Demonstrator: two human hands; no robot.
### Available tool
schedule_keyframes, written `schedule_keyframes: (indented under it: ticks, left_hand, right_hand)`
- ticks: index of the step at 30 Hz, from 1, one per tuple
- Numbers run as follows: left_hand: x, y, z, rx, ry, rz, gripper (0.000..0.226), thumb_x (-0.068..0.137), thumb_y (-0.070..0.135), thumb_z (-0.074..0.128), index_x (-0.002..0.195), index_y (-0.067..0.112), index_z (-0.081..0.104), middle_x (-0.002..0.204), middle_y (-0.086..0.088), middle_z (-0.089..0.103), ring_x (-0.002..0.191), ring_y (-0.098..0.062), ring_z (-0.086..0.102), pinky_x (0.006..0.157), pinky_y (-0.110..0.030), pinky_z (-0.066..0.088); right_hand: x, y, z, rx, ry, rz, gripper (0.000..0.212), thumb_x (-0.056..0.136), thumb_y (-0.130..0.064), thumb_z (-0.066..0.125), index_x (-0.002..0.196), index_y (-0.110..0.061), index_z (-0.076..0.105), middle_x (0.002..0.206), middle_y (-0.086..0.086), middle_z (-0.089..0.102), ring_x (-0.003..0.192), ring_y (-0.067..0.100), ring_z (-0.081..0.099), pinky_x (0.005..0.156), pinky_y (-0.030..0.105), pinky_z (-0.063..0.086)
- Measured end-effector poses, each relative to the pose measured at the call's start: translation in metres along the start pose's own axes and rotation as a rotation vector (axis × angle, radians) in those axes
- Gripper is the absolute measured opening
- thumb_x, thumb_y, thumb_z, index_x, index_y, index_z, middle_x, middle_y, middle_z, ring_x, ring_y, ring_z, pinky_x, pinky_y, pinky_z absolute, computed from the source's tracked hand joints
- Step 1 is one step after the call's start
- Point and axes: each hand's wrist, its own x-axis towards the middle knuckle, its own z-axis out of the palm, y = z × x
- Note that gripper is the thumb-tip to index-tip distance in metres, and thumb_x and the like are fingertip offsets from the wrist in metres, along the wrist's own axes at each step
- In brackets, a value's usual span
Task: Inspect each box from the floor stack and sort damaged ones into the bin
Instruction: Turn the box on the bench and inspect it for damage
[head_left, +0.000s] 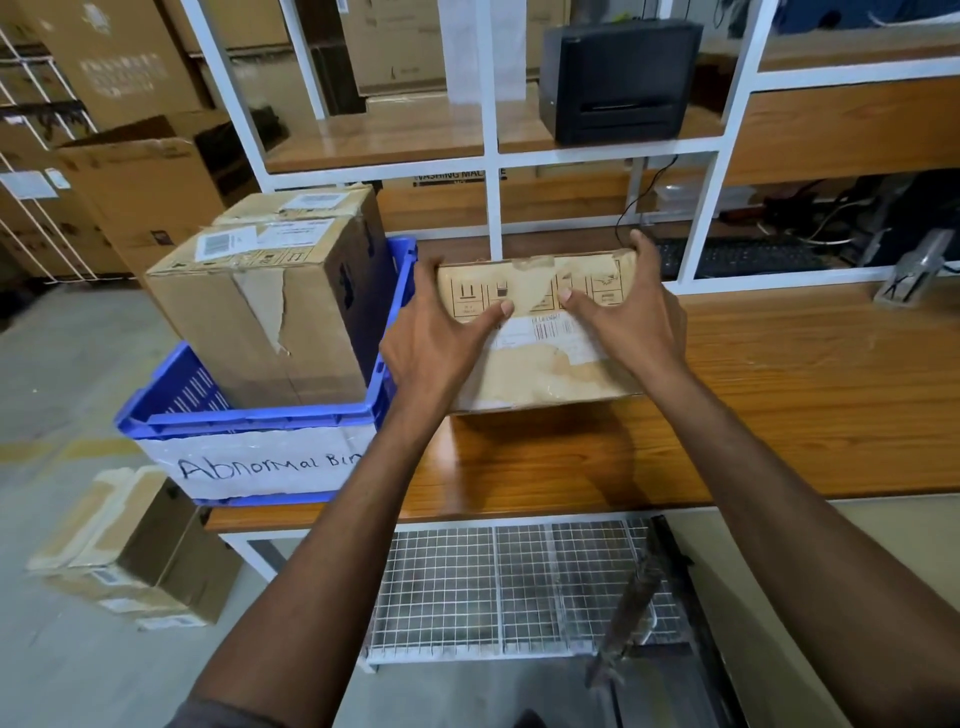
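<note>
Forearms, ours, reach from the lower edge of the view to a small flat cardboard box (540, 364), which we hold over the wooden workbench (779, 395), just to the right of the blue bin (249, 420) labelled "Abnormal Bin". Our left hand (441, 338) clasps the box's left end, fingers wrapped round the side and thumb laid on the upper face. Our right hand (631, 317) clasps the right end likewise, fingers hooked over the far corner. Both grips are spread wide and closed on the box. The box tilts toward us; whether its near lower edge touches the bench we cannot tell. Its face bears printed handling symbols, a barcode label and wrinkled, partly peeling tape. We judge it light and fairly stiff, though the crumpled surface suggests soft patches that would give under pressure. Hold is best taken at the two short ends, palms against the sides, away from the loose tape. In the bin stand two larger cartons, the nearer, a torn carton (260, 317), showing a ripped strip down its front. On the floor to the left lies the floor stack (130, 551) of boxes. A black label printer (618, 78) sits on the shelf above, and a keyboard (743, 257) lies behind the bench.
</note>
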Motion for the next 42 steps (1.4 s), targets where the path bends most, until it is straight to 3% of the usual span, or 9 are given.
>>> schedule_keyframes:
  ticks: [6,11,17,23,27,31,34,38,42]
  left_hand:
    - [0.008,0.005,0.000,0.028,-0.002,0.000,0.082,0.087,0.072,0.067,0.151,0.029,0.038,0.126,0.003,0.071,0.111,-0.023,0.069,0.078,-0.030,0.038]
    - [0.024,0.005,0.004,-0.127,-0.065,-0.113,0.100,0.087,0.063,0.075,0.157,0.017,0.020,0.126,-0.001,0.069,0.113,-0.025,0.069,0.078,-0.032,0.044]
    - [0.028,-0.014,0.001,-0.278,-0.320,-0.093,0.126,0.071,0.044,0.096,0.160,0.019,0.010,0.153,-0.003,0.050,0.137,-0.021,0.054,0.111,-0.040,0.049]
    - [0.021,-0.005,0.007,-0.121,-0.207,-0.054,0.127,0.076,0.061,0.086,0.166,0.021,0.006,0.157,-0.008,0.047,0.137,-0.030,0.054,0.101,-0.045,0.051]
    - [0.025,-0.010,0.006,-0.188,-0.305,-0.068,0.140,0.067,0.061,0.091,0.166,0.028,-0.003,0.157,-0.007,0.047,0.138,-0.029,0.054,0.108,-0.050,0.052]
    - [0.028,-0.017,-0.005,-0.280,-0.420,-0.051,0.148,0.065,0.037,0.100,0.166,0.031,-0.009,0.154,0.001,0.052,0.139,-0.020,0.053,0.114,-0.050,0.049]
    - [0.026,-0.011,-0.018,-0.335,-0.405,-0.009,0.146,0.074,0.029,0.096,0.165,0.031,-0.018,0.160,0.003,0.045,0.144,-0.017,0.046,0.120,-0.043,0.041]
    - [0.021,-0.004,-0.020,-0.279,-0.329,0.019,0.116,0.081,0.038,0.090,0.166,0.029,0.011,0.150,0.011,0.051,0.130,-0.010,0.051,0.099,-0.030,0.042]
    - [0.023,-0.002,-0.013,-0.205,-0.236,0.004,0.095,0.085,0.054,0.082,0.160,0.026,0.031,0.152,0.004,0.055,0.135,-0.021,0.056,0.096,-0.035,0.047]
  right_hand:
    - [0.009,-0.012,-0.001,-0.041,0.042,0.055,0.108,0.074,-0.070,0.080,0.160,-0.031,0.026,0.142,0.002,0.063,0.126,0.028,0.061,0.102,0.044,0.051]
    - [0.016,-0.023,0.006,0.039,0.013,0.106,0.098,0.079,-0.065,0.081,0.154,-0.022,0.034,0.135,0.000,0.065,0.120,0.025,0.064,0.086,0.031,0.044]
    - [0.022,-0.010,-0.001,0.161,-0.293,0.158,0.120,0.067,-0.038,0.096,0.158,-0.031,0.017,0.151,0.001,0.053,0.135,0.027,0.053,0.108,0.045,0.045]
    - [0.013,-0.017,0.001,0.077,-0.126,0.087,0.102,0.071,-0.047,0.094,0.152,-0.025,0.036,0.145,-0.002,0.060,0.130,0.024,0.057,0.100,0.035,0.045]
    - [0.011,-0.015,-0.005,0.087,-0.213,0.102,0.106,0.072,-0.044,0.093,0.155,-0.028,0.029,0.147,-0.004,0.056,0.132,0.024,0.055,0.105,0.040,0.048]
    - [0.007,-0.013,-0.020,0.130,-0.286,0.102,0.115,0.072,-0.019,0.095,0.160,-0.028,0.020,0.135,-0.015,0.049,0.124,0.014,0.049,0.099,0.034,0.045]
    - [0.007,-0.012,-0.027,0.172,-0.258,0.075,0.114,0.074,-0.019,0.094,0.162,-0.028,0.022,0.133,-0.016,0.049,0.120,0.010,0.045,0.100,0.035,0.043]
    - [0.009,-0.014,-0.023,0.183,-0.197,0.091,0.113,0.069,-0.034,0.096,0.161,-0.029,0.030,0.148,-0.008,0.055,0.128,0.018,0.054,0.110,0.048,0.048]
    - [0.011,-0.018,-0.017,0.157,-0.120,0.058,0.104,0.072,-0.047,0.093,0.156,-0.028,0.036,0.147,-0.006,0.056,0.128,0.019,0.056,0.107,0.047,0.050]
